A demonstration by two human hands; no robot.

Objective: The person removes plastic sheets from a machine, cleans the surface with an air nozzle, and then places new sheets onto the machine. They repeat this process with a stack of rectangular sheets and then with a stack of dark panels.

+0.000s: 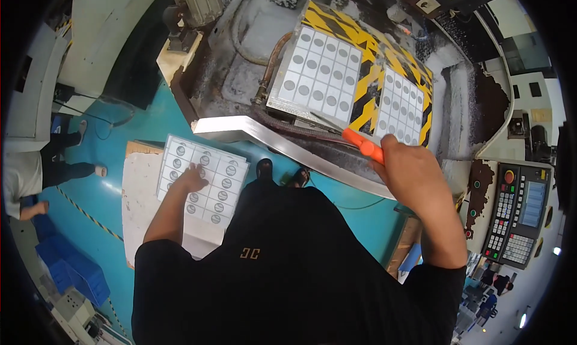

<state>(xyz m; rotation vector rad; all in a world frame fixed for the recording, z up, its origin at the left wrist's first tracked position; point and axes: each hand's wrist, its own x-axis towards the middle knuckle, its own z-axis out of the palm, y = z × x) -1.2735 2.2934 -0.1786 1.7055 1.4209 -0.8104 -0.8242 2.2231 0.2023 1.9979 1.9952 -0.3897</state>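
Observation:
My right hand [412,167] is closed around an orange air gun [363,145]. Its thin metal nozzle points left, over the front edge of a fixture plate with yellow-black striped tape [368,83]. On that plate lie two white gridded panels: a left panel [321,74] and a right panel [399,107], each with rows of grey round discs. My left hand [191,180] lies with spread fingers on a white gridded tray [237,192] of grey discs. The tray rests on a pale stand to the left of my body. Part of the tray is hidden under my left hand.
A metal rim [240,125] runs between me and the wet machine bed. Hoses [273,59] curve beside the fixture. A control panel [517,216] stands at right. Blue bins [72,264] sit on the floor at left, near another person [36,177]. The stand's pale top [141,195] shows beside the tray.

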